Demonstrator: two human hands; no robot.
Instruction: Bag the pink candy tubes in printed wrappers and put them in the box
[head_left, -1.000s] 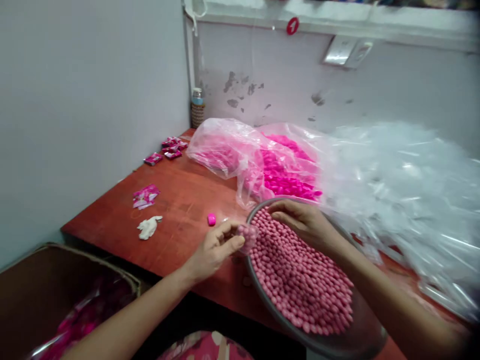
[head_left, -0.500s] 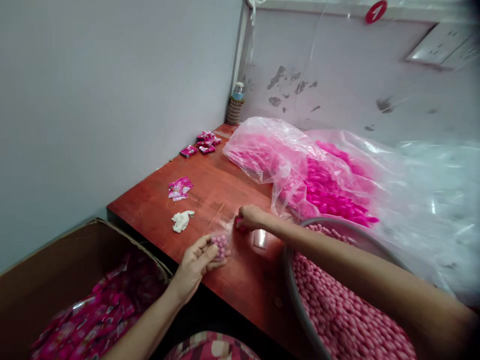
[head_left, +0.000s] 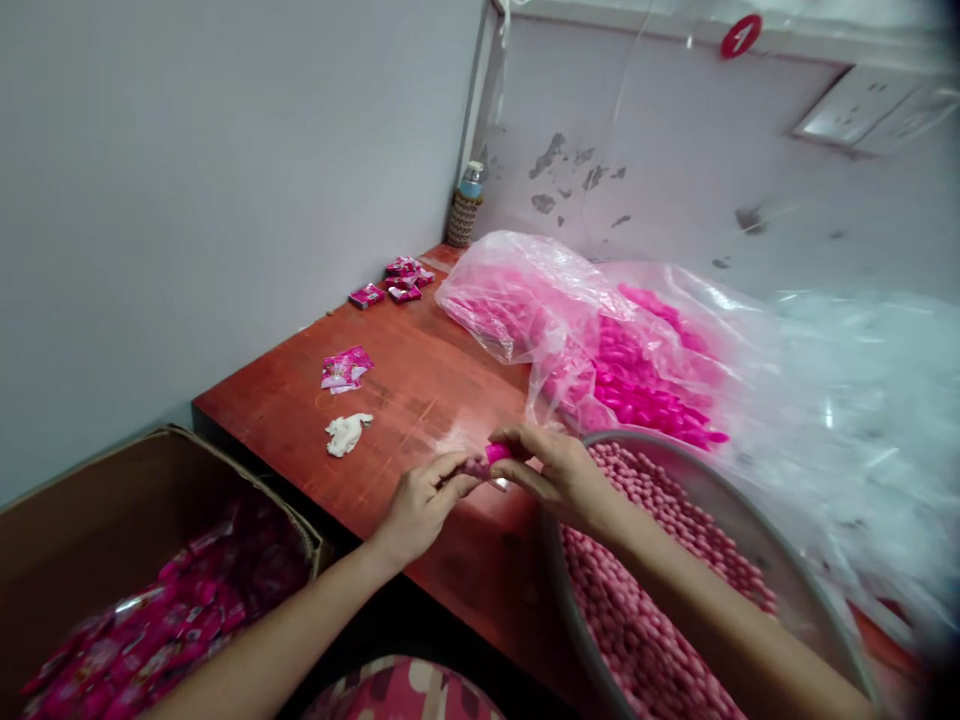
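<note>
My left hand and my right hand meet over the red wooden table, just left of a metal bowl full of small pink candies. The left hand pinches a small clear packet of pink candies. My right hand's fingertips hold a bright pink cap against the packet's top. Both hands have their fingers closed.
A clear plastic bag of bright pink pieces lies behind the bowl, with a heap of clear film to its right. A cardboard box of pink packets stands lower left. Loose wrappers, a white scrap and a small bottle sit on the table.
My right hand left the bowl, picked the pink cap up off the table, and brought it back to the packet in my left hand. The camera swung left and down.
</note>
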